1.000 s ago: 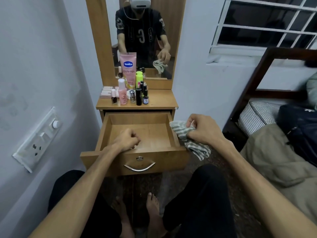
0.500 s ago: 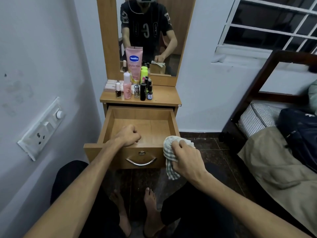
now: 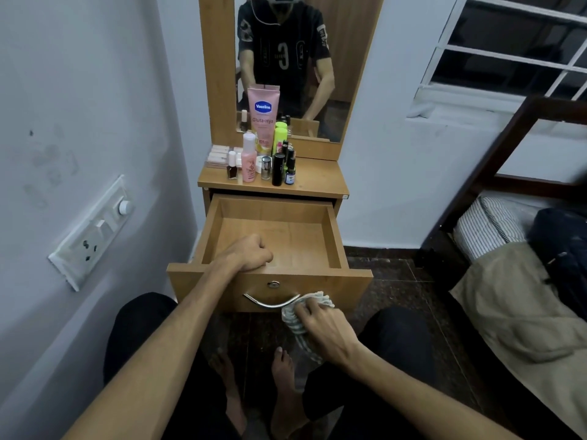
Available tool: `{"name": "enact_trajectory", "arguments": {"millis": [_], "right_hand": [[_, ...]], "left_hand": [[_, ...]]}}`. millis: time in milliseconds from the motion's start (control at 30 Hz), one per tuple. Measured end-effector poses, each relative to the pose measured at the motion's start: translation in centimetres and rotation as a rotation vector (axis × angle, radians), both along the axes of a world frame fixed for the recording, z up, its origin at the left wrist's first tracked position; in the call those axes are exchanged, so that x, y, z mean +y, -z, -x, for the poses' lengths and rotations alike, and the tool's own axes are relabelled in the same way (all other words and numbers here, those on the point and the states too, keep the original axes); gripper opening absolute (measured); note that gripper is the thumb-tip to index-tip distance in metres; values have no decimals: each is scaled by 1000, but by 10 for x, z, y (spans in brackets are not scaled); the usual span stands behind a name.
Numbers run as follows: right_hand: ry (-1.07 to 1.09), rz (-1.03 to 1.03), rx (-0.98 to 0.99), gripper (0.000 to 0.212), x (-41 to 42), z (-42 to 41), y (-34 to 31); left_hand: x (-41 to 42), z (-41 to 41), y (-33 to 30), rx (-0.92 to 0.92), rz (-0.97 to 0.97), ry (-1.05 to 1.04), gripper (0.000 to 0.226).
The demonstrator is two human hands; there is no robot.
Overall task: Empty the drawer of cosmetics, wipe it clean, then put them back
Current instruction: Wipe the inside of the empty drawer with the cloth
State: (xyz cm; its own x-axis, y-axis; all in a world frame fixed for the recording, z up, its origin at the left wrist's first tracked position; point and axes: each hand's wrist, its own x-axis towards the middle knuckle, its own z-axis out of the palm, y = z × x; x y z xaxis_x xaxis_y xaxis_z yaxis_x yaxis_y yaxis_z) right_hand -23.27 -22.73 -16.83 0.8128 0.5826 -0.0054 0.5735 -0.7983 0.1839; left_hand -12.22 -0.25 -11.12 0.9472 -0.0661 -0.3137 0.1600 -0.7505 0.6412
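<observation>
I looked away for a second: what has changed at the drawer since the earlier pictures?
The right hand carried the striped cloth from the drawer's right edge down to its front panel, beside the handle. The left hand kept its grip on the drawer front; the cosmetics stayed on top.

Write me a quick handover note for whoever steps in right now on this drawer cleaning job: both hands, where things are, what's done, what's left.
Left hand: fingers curled over the front edge of the open drawer, steadying it.
Right hand: grips the striped cloth, pressing it to the drawer front beside the metal handle.
Cosmetics: all standing on the dresser top below the mirror, with the pink Vaseline tube at the back.
Done: drawer emptied; nothing shows inside it.
Left: finish wiping the front and handle, then put the cosmetics back. Whether the inside has been wiped cannot be told.
</observation>
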Motion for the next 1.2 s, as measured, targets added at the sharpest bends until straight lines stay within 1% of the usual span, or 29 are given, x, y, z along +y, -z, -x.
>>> {"name": "enact_trajectory", "arguments": {"millis": [67, 100, 167, 233, 300, 333, 433, 500, 600, 733, 800, 867, 900, 967, 1000, 1033, 1100, 1200], "right_hand": [[22, -11, 85, 34, 1, -3, 4], [21, -7, 133, 38, 1, -4, 5], [-17, -87, 146, 44, 5, 2, -2], [-89, -244, 67, 43, 12, 9, -18], [-160, -430, -98, 39, 22, 12, -34], [-182, -491, -163, 37, 27, 9, -42], [-185, -549, -250, 35, 40, -6, -59], [-218, -521, -258, 34, 51, -11, -58], [-348, -460, -256, 36, 79, -13, -43], [-463, -440, -209, 37, 132, -15, -14], [-504, -346, -157, 34, 153, -14, 2], [-488, -216, -93, 22, 161, -11, 15], [-465, -155, -59, 20, 160, -8, 17], [-407, -95, 43, 24, 151, -5, 13], [-384, -115, 106, 25, 145, -4, 8], [-367, -185, 155, 26, 137, -3, 2], [-327, -388, 196, 30, 120, -1, -15], [-251, -738, 115, 27, 92, -8, -61]], "left_hand": [[0, 1, -1, 4, 7, 7, 20], [0, 1, -1, -1, 14, 8, 19], [0, 3, -4, -22, 41, 14, 20], [0, 5, -7, -52, 97, 16, 22], [1, 8, -10, -56, 199, 13, 22], [2, 8, -12, -49, 251, 7, 22], [14, 9, -20, -62, 314, 7, 22], [27, 8, -24, -110, 307, -4, 22], [45, 7, -26, -160, 307, -48, 24], [59, 9, -14, -136, 327, -82, 23], [61, 9, -10, -128, 324, -93, 22], [61, 8, -7, -131, 326, -97, 22], [61, 8, -6, -129, 325, -96, 22], [61, 6, -5, -109, 317, -90, 22], [61, 6, -4, -93, 316, -86, 22], [60, 4, -4, -78, 317, -78, 22], [58, 1, -4, -62, 317, -55, 22], [57, -5, -8, -74, 313, -20, 21]]}}
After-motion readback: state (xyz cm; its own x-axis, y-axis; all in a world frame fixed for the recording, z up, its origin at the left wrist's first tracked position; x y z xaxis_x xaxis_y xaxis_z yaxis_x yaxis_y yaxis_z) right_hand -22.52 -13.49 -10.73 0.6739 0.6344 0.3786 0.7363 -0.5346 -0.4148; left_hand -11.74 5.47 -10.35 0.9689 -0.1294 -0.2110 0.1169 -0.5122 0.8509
